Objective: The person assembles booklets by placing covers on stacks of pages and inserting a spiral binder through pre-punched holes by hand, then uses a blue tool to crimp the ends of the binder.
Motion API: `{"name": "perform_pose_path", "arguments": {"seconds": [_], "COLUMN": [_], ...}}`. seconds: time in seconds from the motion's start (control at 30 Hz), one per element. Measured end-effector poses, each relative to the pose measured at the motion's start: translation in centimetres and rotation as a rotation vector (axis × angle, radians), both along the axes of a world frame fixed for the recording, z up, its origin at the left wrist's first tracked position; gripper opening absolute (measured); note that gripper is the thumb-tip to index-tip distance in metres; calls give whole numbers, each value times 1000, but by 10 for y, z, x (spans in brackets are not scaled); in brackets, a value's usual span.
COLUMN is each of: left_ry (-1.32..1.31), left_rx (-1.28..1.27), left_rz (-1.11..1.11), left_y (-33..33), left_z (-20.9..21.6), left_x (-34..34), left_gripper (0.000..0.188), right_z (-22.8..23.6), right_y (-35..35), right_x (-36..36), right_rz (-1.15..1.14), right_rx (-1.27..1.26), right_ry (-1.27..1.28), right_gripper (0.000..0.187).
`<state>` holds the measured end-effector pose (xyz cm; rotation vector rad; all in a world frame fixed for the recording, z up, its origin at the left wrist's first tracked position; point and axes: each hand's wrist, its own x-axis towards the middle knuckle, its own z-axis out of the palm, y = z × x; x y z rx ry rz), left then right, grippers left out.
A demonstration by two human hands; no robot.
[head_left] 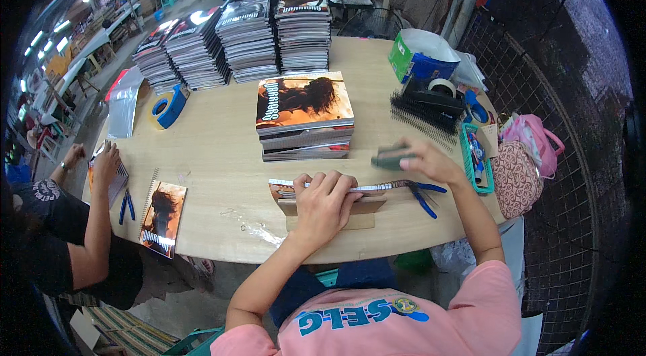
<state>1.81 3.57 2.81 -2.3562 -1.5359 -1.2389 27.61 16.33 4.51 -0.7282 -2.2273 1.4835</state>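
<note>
My left hand (323, 198) is closed over the top of an upright notebook (280, 189), whose punched edge faces up. Cardboard-coloured wooden boards (367, 211) stand against it on the table. From the notebook's right end a dark wire coil (393, 185) sticks out, next to blue-handled pliers (426, 202). My right hand (429, 159), partly blurred, is closed on a dark green block-like thing (391, 157) held above the table, apart from the notebook. Just beyond lies a stack of notebooks (305, 107) with an orange picture cover.
Tall notebook stacks (245, 40) line the far edge. At right are black wire coils (420, 117), a tape dispenser (441, 93), a green basket (476, 161) and bags (517, 178). A co-worker's hands (105, 164) work at left, near a finished spiral notebook (163, 218) and other pliers (126, 206).
</note>
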Motion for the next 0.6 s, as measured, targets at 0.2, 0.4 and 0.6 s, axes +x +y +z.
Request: {"name": "perform_pose_path", "arguments": {"seconds": [0.2, 0.4, 0.6], "left_ry": [17, 26, -542], "left_rx": [20, 117, -7], "left_rz": [91, 328, 221], "left_y": [-5, -11, 0], "left_z": [-2, -4, -40], "left_x": [4, 0, -35], "left_gripper": [17, 39, 60], "right_z": [11, 2, -6], "right_y": [-1, 13, 5], "right_x": [-25, -30, -42], "right_rz": [-7, 153, 79], "right_rx": [511, 101, 192], "right_ry": [-436, -90, -313], "right_gripper": [41, 43, 53]}}
